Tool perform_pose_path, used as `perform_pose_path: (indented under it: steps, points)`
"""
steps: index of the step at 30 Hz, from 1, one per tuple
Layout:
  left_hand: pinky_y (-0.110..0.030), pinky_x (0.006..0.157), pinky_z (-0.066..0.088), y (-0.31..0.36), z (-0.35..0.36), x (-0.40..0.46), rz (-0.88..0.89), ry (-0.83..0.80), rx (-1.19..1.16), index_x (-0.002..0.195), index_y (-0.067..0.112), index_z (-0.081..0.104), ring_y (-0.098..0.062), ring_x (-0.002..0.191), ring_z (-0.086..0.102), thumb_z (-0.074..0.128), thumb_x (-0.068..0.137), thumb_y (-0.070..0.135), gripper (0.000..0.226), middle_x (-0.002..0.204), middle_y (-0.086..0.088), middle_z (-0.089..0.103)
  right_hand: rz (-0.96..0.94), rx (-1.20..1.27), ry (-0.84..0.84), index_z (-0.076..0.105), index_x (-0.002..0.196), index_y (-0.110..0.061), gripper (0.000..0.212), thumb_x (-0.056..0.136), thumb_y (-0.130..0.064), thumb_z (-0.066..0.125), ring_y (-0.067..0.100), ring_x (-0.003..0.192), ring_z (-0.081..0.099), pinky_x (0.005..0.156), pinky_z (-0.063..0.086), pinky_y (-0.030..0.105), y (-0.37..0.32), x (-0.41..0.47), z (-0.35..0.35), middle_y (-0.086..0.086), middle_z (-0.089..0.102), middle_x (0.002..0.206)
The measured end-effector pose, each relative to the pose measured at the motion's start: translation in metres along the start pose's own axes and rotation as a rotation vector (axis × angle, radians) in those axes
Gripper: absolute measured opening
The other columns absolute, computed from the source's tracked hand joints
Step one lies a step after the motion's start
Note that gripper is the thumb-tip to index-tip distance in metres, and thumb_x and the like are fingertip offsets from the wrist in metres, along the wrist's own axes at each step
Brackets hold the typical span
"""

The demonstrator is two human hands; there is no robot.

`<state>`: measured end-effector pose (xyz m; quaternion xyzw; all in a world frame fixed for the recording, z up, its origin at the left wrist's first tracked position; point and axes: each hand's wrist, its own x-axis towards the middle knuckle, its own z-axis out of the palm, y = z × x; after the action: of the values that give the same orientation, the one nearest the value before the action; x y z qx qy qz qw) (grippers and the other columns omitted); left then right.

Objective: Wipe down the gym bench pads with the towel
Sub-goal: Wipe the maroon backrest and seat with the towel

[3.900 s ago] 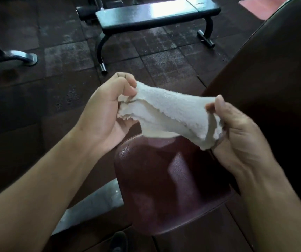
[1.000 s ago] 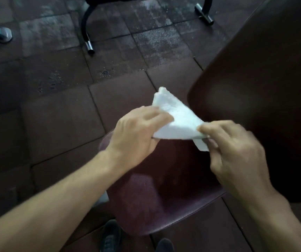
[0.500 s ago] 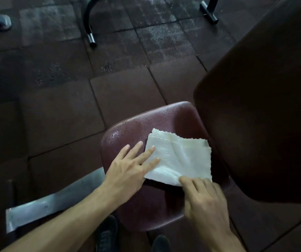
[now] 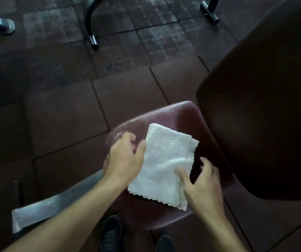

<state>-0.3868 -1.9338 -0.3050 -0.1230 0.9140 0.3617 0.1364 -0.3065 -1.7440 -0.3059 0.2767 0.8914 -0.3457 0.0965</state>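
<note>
Towel (image 4: 166, 161): a white folded towel is laid flat on the maroon seat pad (image 4: 166, 113), near its middle.
Towel axis: the long axis runs from the near zigzag hem, close to the person, up towards the pad's far edge, tilted slightly to the right.
Left hand (image 4: 124, 159): it is placed at the towel's left edge, fingers loosely spread and blurred; nothing is seen to be gripped.
Right hand (image 4: 200, 184): its fingers are spread over the towel's near right part; contact cannot be told through the blur.
Backrest pad (image 4: 262, 113): a dark inclined pad is seen to the right of the seat pad.
Floor (image 4: 58, 113): dark rubber tiles are seen.
Shoes (image 4: 110, 233): dark shoes are visible below the seat pad.
</note>
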Motion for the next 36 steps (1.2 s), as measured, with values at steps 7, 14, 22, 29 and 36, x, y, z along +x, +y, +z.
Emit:
perform_pose_path:
  steps: [7, 14, 22, 29, 36]
  points:
    - [-0.038, 0.085, 0.05, 0.002, 0.027, -0.029, -0.04, -0.184, 0.015, 0.097, 0.027, 0.054, -0.015, 0.096, 0.058, 0.073, 0.081, 0.046, 0.032, 0.1, 0.011, 0.059, 0.195, 0.332, -0.103, 0.032, 0.121, -0.038, 0.055, 0.087, -0.027, 0.074, 0.016, 0.083, 0.067, 0.065, 0.051, 0.03, 0.002, -0.018, 0.016, -0.001, 0.066, 0.091]
    - [-0.016, 0.053, 0.041, 0.029, 0.027, -0.001, 0.079, -0.481, -0.242, 0.091, 0.027, 0.06, -0.004, 0.062, 0.05, 0.083, 0.076, 0.022, 0.028, 0.069, 0.014, 0.054, 0.384, 0.45, 0.134, 0.039, 0.119, -0.027, 0.06, 0.077, -0.036, 0.08, 0.03, 0.089, 0.064, 0.072, 0.045, 0.038, 0.012, -0.061, 0.031, 0.009, 0.06, 0.094]
    - [-0.014, 0.066, 0.046, -0.019, -0.011, 0.012, 0.099, -0.276, -0.073, 0.098, 0.027, 0.062, -0.007, 0.086, 0.062, 0.078, 0.081, 0.035, 0.025, 0.095, 0.01, 0.064, -0.595, -0.393, 0.05, 0.051, 0.144, -0.035, 0.061, 0.093, -0.067, 0.044, 0.034, 0.148, 0.032, 0.113, 0.028, 0.066, -0.027, 0.002, 0.035, 0.005, 0.04, 0.159]
    - [-0.042, 0.109, 0.04, -0.075, -0.024, 0.025, 0.349, -0.034, 0.392, 0.147, 0.028, 0.042, -0.023, 0.135, 0.042, 0.059, 0.094, 0.037, 0.056, 0.151, 0.002, 0.043, -0.569, -0.676, -0.152, 0.011, 0.158, -0.051, 0.082, 0.087, -0.09, 0.018, 0.043, 0.154, -0.014, 0.107, 0.0, 0.081, -0.021, 0.025, 0.067, 0.006, -0.007, 0.171]
    - [-0.05, 0.111, 0.036, -0.103, -0.042, 0.039, 0.337, -0.135, 0.577, 0.15, 0.032, 0.038, -0.03, 0.141, 0.039, 0.027, 0.083, 0.075, 0.08, 0.156, 0.001, 0.038, -0.396, -0.647, -0.053, 0.006, 0.157, -0.055, 0.083, 0.083, -0.093, 0.014, 0.046, 0.152, -0.015, 0.108, -0.001, 0.081, -0.037, 0.027, 0.081, 0.005, -0.013, 0.17]
